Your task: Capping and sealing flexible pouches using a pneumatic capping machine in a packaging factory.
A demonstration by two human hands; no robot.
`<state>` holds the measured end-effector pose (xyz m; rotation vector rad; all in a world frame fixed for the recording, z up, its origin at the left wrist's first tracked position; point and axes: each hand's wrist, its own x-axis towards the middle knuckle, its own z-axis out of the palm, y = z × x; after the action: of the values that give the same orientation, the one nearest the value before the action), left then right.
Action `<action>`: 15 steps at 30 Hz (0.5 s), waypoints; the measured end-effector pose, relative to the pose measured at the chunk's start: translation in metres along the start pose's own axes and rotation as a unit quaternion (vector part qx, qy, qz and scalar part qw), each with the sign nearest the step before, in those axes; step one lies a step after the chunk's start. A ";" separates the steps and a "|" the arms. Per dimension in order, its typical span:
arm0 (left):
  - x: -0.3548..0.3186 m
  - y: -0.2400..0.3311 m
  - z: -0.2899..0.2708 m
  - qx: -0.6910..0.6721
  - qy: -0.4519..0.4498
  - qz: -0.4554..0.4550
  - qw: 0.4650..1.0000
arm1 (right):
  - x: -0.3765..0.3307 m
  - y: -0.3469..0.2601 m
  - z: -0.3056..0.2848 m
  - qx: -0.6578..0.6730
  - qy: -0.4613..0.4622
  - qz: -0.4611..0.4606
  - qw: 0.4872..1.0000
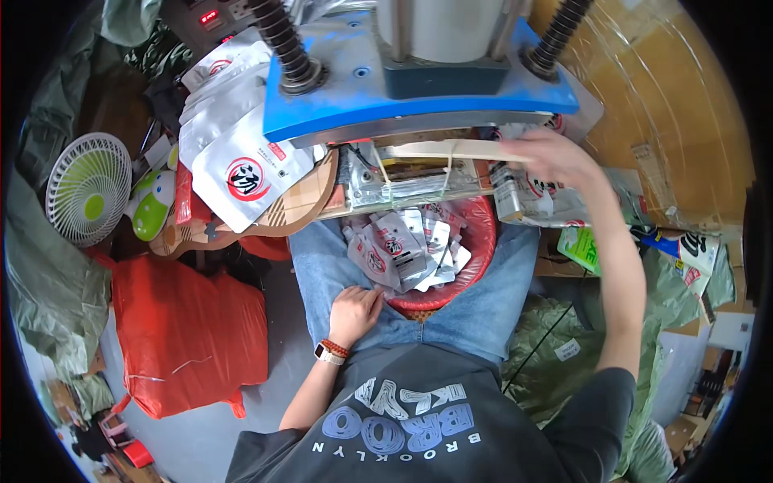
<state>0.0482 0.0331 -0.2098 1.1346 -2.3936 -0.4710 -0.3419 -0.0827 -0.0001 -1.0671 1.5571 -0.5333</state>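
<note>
My left hand (pixel 354 314) rests by my thigh at the near left rim of a red-lined basket (pixel 485 256). Its fingers are curled closed, and the fingertips reach the edge of the cut silver pouch pieces (pixel 394 246) heaped inside; whether they grip anything is hidden. To the right of the press opening, my right hand (pixel 555 158) is smeared by motion, over a stack of silver pouches (pixel 538 193). Its fingers cannot be made out. Above the basket, the blue press (pixel 346 113) stands over a metal cutting die (pixel 415 181) with rubber bands around it.
At the left, several silver pouches (pixel 245 173) lie fanned over a patterned brown board (pixel 298 211). A green-and-white fan (pixel 88 189) stands beyond them. A full red bag (pixel 189 338) sits on the floor. Cardboard (pixel 668 97) walls the right side, with green sheeting (pixel 547 338) below.
</note>
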 end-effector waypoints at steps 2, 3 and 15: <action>0.010 0.005 0.002 0.007 -0.005 -0.001 1.000 | -0.016 0.020 -0.029 0.033 -0.028 0.005 0.999; 0.014 0.009 0.004 0.014 -0.013 -0.001 1.000 | -0.011 0.034 -0.031 0.041 -0.022 0.018 0.999; 0.012 0.005 0.012 0.025 -0.038 0.010 0.999 | 0.006 0.007 0.001 -0.025 -0.018 -0.041 0.999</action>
<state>0.0315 0.0276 -0.2147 1.1312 -2.4936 -0.4584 -0.3432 -0.0845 -0.0095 -1.1756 1.5065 -0.5306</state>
